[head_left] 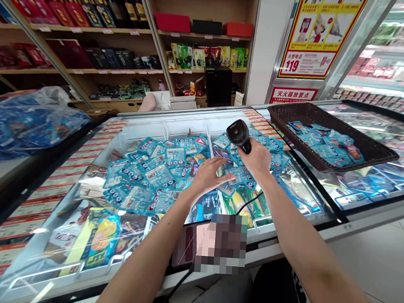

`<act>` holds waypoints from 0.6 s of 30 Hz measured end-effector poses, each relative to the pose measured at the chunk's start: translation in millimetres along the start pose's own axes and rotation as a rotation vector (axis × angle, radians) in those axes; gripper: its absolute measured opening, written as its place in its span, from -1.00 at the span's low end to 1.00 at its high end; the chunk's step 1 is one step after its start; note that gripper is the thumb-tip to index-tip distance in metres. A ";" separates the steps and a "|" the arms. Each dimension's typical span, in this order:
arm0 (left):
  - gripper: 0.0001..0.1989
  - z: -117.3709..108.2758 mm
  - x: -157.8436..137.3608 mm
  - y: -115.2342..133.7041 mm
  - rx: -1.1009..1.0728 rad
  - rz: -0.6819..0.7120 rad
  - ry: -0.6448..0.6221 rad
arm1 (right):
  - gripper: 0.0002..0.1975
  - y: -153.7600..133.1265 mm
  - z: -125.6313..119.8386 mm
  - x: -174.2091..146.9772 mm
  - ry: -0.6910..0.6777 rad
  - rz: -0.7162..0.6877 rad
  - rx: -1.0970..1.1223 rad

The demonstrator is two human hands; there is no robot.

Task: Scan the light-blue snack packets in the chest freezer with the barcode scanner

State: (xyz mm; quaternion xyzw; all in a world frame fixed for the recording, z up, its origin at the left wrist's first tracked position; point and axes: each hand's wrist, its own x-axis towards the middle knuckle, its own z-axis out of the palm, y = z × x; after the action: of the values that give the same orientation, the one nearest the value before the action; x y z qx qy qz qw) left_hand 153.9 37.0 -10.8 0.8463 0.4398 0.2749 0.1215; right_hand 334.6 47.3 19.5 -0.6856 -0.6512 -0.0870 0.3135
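Observation:
My right hand (258, 159) grips the handle of a black barcode scanner (238, 133), its head raised above the freezer top. To its left, my left hand (207, 175) is held palm down with thumb and fingers apart. It is over many small blue packets (160, 176) with barcodes, spread on the glass; whether it touches one I cannot tell. More packets (274, 147) lie to the right, around and behind my right hand. A black cable (250, 204) runs below the right wrist.
A dark brown basket (370, 161) with more blue packets stands at the right. Bagged blue packs (27, 125) sit at the left. A partly blurred-out screen device (185, 245) rests at the freezer's front edge. Stocked shelves (107, 71) stand behind.

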 end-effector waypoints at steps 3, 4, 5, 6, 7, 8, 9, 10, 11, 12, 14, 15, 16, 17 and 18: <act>-0.45 2.1 2.0 -7.5 0.037 0.013 -0.034 | -0.60 -0.2 0.8 0.1 0.015 -0.009 0.015; -0.47 0.7 2.3 -12.2 0.028 -0.001 -0.040 | -0.61 -0.1 1.0 0.2 0.021 -0.011 0.018; -0.48 -1.6 2.2 -17.6 0.002 -0.022 -0.046 | -0.61 -0.1 1.3 0.4 0.026 -0.012 0.020; -0.48 -4.6 1.6 -22.9 -0.041 -0.055 -0.046 | -0.62 -0.1 1.4 0.6 0.029 -0.011 0.020; -0.47 -8.2 0.7 -28.0 -0.096 -0.104 -0.047 | -0.62 -0.1 1.5 0.8 0.030 -0.009 0.019; -0.44 -12.1 -0.7 -32.5 -0.160 -0.179 -0.025 | -0.62 -0.3 1.5 0.8 0.028 -0.007 0.017; -0.42 -15.8 -2.2 -36.3 -0.227 -0.255 -0.009 | -0.62 -0.5 1.6 0.7 0.024 -0.005 0.014; -0.41 -19.2 -3.8 -39.4 -0.297 -0.315 0.012 | -0.61 -0.9 1.5 0.6 0.019 -0.003 0.011; -0.42 -22.0 -5.3 -42.0 -0.361 -0.360 0.045 | -0.61 -1.2 1.5 0.3 0.016 -0.003 0.009; -0.45 -24.1 -6.5 -44.2 -0.413 -0.383 0.085 | -0.62 -1.6 1.5 -0.1 0.013 -0.005 0.008; -0.54 -26.1 -7.8 -48.1 -0.482 -0.390 0.196 | -0.62 -2.3 1.5 -0.9 0.008 -0.013 0.009; -0.58 -26.3 -8.0 -50.0 -0.498 -0.389 0.256 | -0.62 -2.6 1.5 -1.3 0.005 -0.018 0.009; -0.60 -26.2 -8.0 -51.8 -0.503 -0.393 0.315 | -0.62 -2.9 1.6 -1.6 0.002 -0.023 0.009; -0.61 -26.0 -7.9 -53.5 -0.501 -0.399 0.373 | -0.63 -3.3 1.6 -1.9 -0.001 -0.028 0.008; -0.60 -26.1 -7.9 -55.1 -0.498 -0.404 0.429 | -0.63 -3.6 1.7 -2.2 -0.003 -0.034 0.006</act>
State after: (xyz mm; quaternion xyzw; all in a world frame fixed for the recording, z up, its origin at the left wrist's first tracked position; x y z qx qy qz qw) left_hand 98.0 61.8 -16.9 0.6104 0.5328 0.5148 0.2802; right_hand 330.4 46.3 18.1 -0.6737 -0.6634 -0.0894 0.3130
